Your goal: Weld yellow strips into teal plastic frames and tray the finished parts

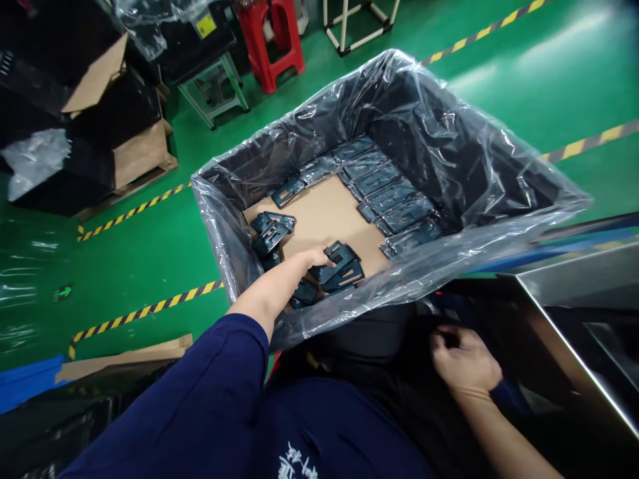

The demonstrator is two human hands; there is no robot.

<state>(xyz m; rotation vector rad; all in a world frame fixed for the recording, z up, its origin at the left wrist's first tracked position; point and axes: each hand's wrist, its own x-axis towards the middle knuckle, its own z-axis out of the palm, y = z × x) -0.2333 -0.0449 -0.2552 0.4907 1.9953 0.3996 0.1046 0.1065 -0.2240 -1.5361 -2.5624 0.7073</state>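
Observation:
My left hand (319, 257) reaches into a large plastic-lined bin (219, 226) and grips a black plastic part with slots (337, 258) by its left edge. This part rests over other black plastic parts (347, 276) near the bin's front wall. A loose heap of similar parts (272, 233) lies at the left, partly hidden by my forearm. Along the back and right sides, more black parts in clear wrapping (389, 186) lie in neat rows on a cardboard sheet (327, 213). Outside the bin, my right hand (466, 359) is curled closed near my lap, with nothing visible in it.
Clear plastic film (424, 286) drapes over the bin's rim. At right stands a metal-edged dark surface (564, 332). Behind are a red stool (274, 46), a small metal-legged stand (214, 93) and black boxes (64, 159). Yellow-black tape (150, 309) marks the green floor.

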